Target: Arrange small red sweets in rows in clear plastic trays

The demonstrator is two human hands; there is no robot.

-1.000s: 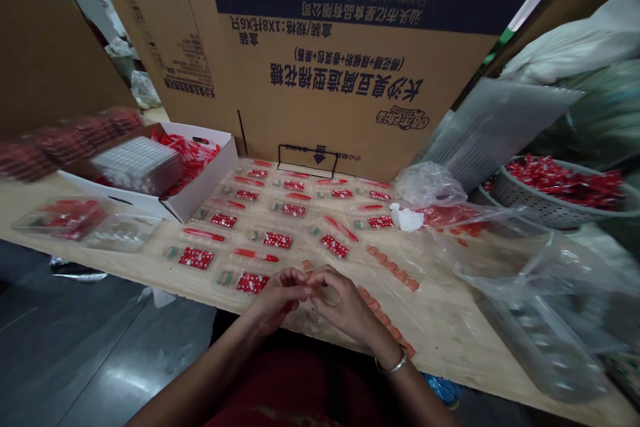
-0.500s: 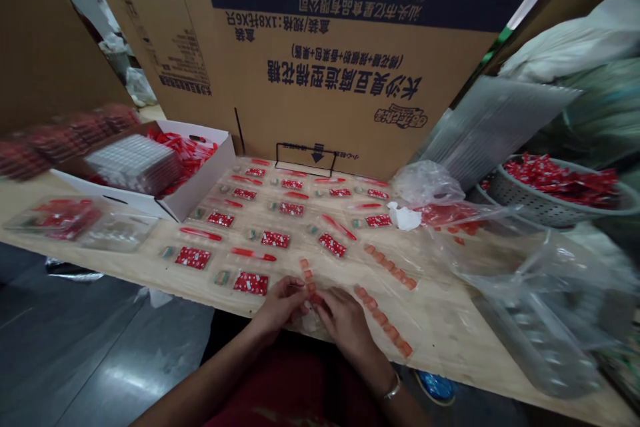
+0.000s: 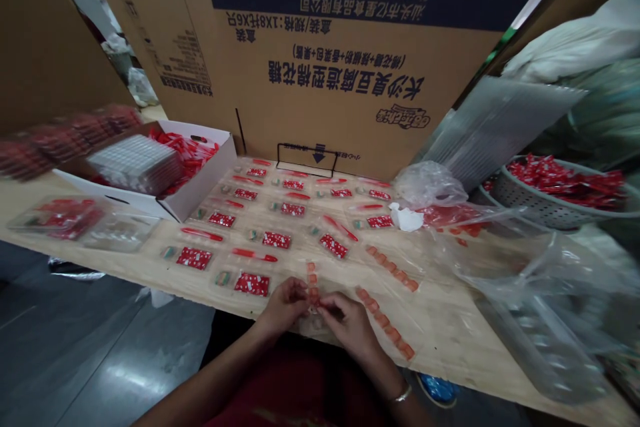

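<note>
Just beyond the table's near edge, my left hand (image 3: 287,305) and my right hand (image 3: 346,320) meet over a short row of small orange square pieces (image 3: 313,278) in a clear plastic tray. My right fingertips pinch an orange piece at the near end of this row. The left fingers are curled against the row's other side; they partly hide the tray. To the right lie two more trays, each with a line of orange pieces (image 3: 384,323). Close by on the left is a clear tray with a red patterned packet (image 3: 252,283) and a red tube (image 3: 254,255).
Several similar filled trays cover the table's middle. A white box (image 3: 207,177) with stacked trays and red tubes stands left. A large carton (image 3: 345,113) rises behind. At right are a basket (image 3: 545,203) of red packets, loose orange pieces and a plastic bag (image 3: 565,273).
The row of orange pieces has turned to stand straighter, pointing away from me. My right hand has shifted slightly right, its fingertips still at the row's near end.
</note>
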